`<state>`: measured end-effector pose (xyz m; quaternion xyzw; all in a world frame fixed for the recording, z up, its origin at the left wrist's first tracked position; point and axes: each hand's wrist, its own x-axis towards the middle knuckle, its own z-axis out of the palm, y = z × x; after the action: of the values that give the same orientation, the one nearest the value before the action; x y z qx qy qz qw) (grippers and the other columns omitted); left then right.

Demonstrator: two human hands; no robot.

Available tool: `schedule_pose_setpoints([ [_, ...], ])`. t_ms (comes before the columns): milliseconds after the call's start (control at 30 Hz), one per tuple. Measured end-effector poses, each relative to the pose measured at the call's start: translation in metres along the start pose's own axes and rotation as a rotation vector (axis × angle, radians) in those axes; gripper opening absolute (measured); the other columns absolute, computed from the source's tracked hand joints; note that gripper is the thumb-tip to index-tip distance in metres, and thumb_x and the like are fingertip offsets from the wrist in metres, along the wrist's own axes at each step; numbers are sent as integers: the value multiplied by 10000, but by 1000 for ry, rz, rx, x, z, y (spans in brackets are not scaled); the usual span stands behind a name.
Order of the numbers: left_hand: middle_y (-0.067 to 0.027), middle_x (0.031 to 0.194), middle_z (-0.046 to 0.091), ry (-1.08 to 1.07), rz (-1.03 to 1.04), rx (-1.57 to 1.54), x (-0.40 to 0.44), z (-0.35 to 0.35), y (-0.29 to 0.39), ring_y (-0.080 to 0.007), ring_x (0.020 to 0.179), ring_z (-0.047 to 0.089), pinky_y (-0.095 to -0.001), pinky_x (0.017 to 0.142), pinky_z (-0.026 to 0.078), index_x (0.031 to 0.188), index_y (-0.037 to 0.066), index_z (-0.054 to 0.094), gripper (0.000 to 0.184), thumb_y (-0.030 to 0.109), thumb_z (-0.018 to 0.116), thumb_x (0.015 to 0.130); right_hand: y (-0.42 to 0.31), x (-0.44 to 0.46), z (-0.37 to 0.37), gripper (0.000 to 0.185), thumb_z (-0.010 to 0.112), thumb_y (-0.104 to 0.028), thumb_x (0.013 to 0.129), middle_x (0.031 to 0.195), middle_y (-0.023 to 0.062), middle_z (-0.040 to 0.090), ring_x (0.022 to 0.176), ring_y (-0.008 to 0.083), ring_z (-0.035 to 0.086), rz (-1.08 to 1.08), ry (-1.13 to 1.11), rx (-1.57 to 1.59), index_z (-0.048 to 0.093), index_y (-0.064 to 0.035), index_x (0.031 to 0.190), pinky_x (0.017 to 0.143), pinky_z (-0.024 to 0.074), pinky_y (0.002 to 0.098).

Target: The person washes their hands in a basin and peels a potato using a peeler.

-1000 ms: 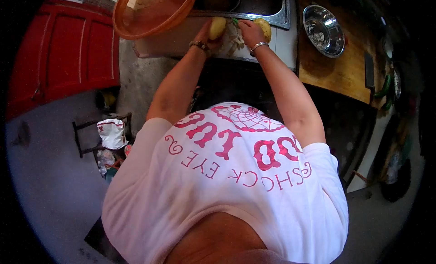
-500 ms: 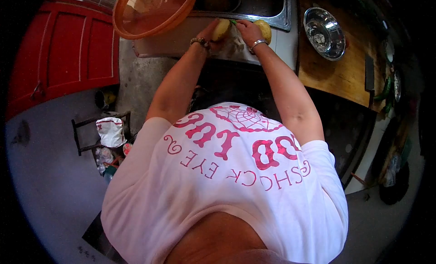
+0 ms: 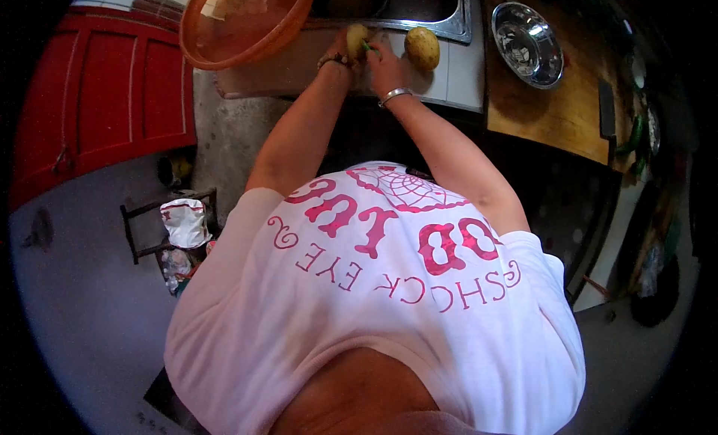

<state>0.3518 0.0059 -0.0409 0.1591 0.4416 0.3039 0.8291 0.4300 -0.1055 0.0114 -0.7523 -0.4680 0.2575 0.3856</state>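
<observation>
Head | pale potato (image 3: pixel 357 40) between 2 hands (image 3: pixel 387 72) | yellow potato (image 3: pixel 422 48) beside them

head view | worn on head | looks forward-down | shirt (image 3: pixel 374 326) nearest, counter (image 3: pixel 465 83) beyond

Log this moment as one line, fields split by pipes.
left hand: holding potato | right hand: holding green tool at potato | second potato: on counter, right of right hand

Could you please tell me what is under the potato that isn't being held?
Pale counter shows in front of that potato and to its right; the patch directly beneath it is covered.
</observation>
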Motion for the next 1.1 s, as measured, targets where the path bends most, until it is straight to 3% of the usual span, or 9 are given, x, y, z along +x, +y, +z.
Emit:
schedule_pose_setpoints([
  [33,-109,1120,538,-19,14,128,3,1,-2,-246,980,548,-366,815,481,1173,56,464,467,428,391,900,-1,-5,1,263,491,-257,861,931,183,615,861,362,581,32,-21,-20,569,-111,1065,746,465,453],
  [100,-112,1073,547,126,86,-266,-25,24,0,-264,934,554,-391,801,479,1130,52,491,421,387,386,898,-5,-17,-1,268,487,-255,865,934,182,615,861,360,580,0,-22,-17,564,-104,1073,747,465,452],
  [133,-112,1073,547,126,87,-265,-17,25,0,-264,934,554,-391,801,479,1130,52,491,421,387,386,898,-6,-21,-2,273,482,-254,869,938,180,616,861,357,580,-31,-20,-14,559,-98,1081,749,465,451],
  [233,-101,1015,556,-135,231,-505,16,11,-8,-264,883,555,-394,760,483,1091,57,519,425,409,395,887,1,-25,-4,267,472,-232,873,945,176,616,857,351,581,-38,-114,-25,559,-85,1079,742,462,454],
  [400,-74,986,565,211,187,-141,-18,16,-7,-236,821,552,-376,706,481,1074,90,535,456,477,386,882,22,-14,-9,273,502,-241,850,896,173,624,808,324,599,-94,-210,74,595,-62,1034,715,464,406],
  [567,-66,983,567,193,160,-238,-6,13,-8,-226,819,550,-364,708,476,1058,102,536,505,539,370,867,-1,-9,-30,293,528,-278,830,841,169,632,767,295,611,92,-103,212,625,-54,993,693,467,366],
  [733,-71,1020,567,47,113,-412,17,3,-13,-253,883,550,-389,761,468,1107,102,526,563,575,337,866,-8,6,-23,292,526,-277,829,873,183,625,807,350,591,-90,-35,20,601,-108,1055,717,464,404],
  [967,-88,1058,558,151,126,-182,10,2,-15,-250,945,530,-398,795,455,1154,91,500,556,547,365,865,0,-9,-20,279,519,-262,830,900,206,618,814,370,588,-171,-151,-169,602,-75,1020,712,467,449],
  [1100,-95,1029,562,204,88,-262,-14,16,-4,-242,908,543,-396,743,471,1126,85,510,555,554,387,858,10,7,-31,258,496,-225,831,755,112,602,620,245,564,65,-123,140,587,-76,1021,549,438,341],
])
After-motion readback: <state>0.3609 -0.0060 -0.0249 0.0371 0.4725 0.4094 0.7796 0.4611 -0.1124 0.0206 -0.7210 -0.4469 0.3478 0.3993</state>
